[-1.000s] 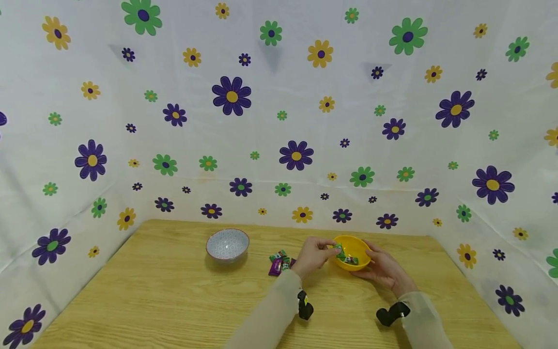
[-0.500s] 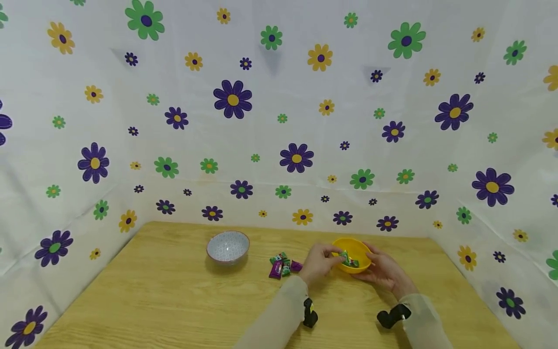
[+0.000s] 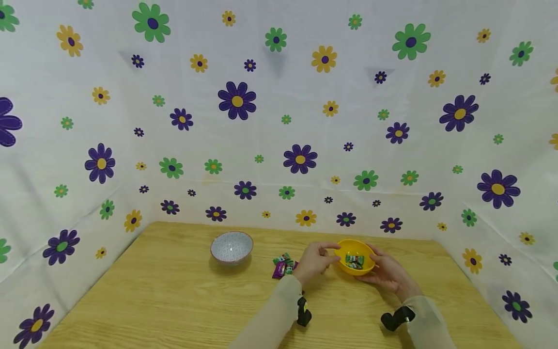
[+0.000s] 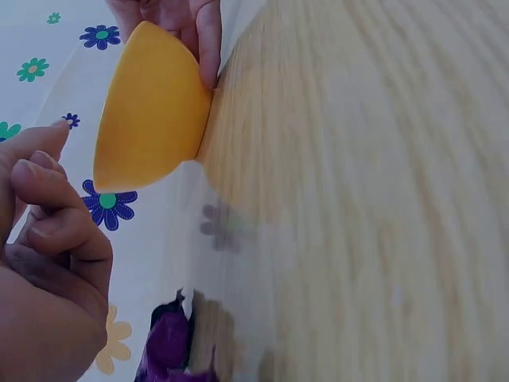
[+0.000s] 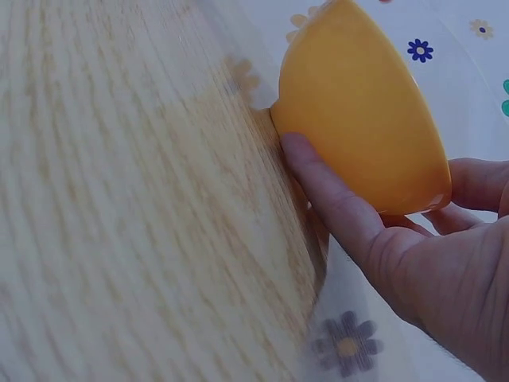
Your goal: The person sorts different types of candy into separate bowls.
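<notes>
In the head view my right hand [image 3: 387, 274] holds a yellow bowl [image 3: 341, 243] by its right side. The right wrist view has the thumb along the outside of the bowl [image 5: 358, 103] low down, with other fingers near its rim. Green-wrapped candies [image 3: 354, 261] lie inside the bowl. At the bowl's left rim is my left hand [image 3: 315, 261], thumb and index finger parted with nothing between them. In the left wrist view this hand [image 4: 56, 231] is apart from the bowl, its other fingers loosely bent.
Purple and green wrapped candies [image 3: 280, 269] lie on the wooden table [image 3: 183, 300] just left of my left hand, which partly covers them. Farther left stands a patterned grey bowl [image 3: 231, 248] with a red rim. Flower-printed white cloth [image 3: 261, 131] encloses the table's back and sides.
My left hand has let go of a green-wrapped candy inside the yellow bowl and drawn its fingertips back to the rim. My right hand keeps its hold. The head view has shifted slightly.
</notes>
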Demonstrator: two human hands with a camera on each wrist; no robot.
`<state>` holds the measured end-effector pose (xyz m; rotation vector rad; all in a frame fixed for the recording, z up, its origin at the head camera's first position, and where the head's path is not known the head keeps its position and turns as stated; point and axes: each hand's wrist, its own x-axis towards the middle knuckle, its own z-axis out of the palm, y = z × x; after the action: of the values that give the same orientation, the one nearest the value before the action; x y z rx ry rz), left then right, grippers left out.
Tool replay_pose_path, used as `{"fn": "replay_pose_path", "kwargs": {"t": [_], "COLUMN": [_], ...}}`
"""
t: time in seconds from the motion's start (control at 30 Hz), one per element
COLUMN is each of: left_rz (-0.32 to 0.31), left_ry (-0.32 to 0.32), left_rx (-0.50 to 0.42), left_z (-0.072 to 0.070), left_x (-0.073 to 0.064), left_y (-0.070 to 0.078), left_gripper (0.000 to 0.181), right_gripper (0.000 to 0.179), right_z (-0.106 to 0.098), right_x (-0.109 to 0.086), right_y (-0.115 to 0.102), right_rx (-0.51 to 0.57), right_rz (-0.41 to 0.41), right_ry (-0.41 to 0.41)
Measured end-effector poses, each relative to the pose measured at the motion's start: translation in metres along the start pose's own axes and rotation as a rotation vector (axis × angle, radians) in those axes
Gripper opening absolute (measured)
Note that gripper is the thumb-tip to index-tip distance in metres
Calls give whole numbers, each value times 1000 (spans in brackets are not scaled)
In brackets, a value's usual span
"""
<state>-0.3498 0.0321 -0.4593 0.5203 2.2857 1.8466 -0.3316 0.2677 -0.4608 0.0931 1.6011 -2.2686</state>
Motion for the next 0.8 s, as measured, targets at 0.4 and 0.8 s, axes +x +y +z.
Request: {"fn": "replay_pose_path", "kwargs": {"t": [0.4,0.8], "left_rz": [3,74], "left_ry": [45,130], "left_rx": [44,121], "left_z": [-30,-72], "left_x": [-4,-19], "left_y": [5,-9], "left_gripper": [23,21], "right_gripper": [54,55], "right_z": [1,1], "right_x": [-1,-1], "right_y": [0,2], "right_rx": [19,17], "right_rz": [5,11], "right_ry": [-1,0]}}
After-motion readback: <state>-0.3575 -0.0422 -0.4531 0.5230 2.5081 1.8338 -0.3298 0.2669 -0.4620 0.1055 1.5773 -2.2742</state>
